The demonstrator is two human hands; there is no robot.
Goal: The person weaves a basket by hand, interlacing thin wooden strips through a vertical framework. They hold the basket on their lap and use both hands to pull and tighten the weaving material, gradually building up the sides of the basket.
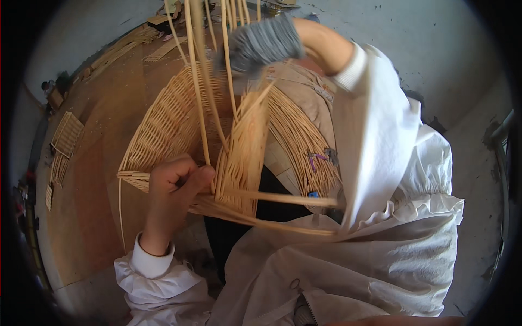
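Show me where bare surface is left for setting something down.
Bare wooden floor lies left of the wicker basket, between it and the flat woven panels. Crowded: around the left hand, right hand and loose willow rods.

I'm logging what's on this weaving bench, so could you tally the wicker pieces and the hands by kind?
Part-woven wicker basket being worked on: 1
Flat woven wicker panels lying at the left of the bench: 2 clearly, a third partly shown
Bare left hand: 1
Grey-gloved right hand: 1
Loose upright rods: too many overlap to count
Total: 5

Left hand (176, 182) pinching willow rods (198, 92) at wicker basket (174, 117); gloved right hand (261, 46) above.
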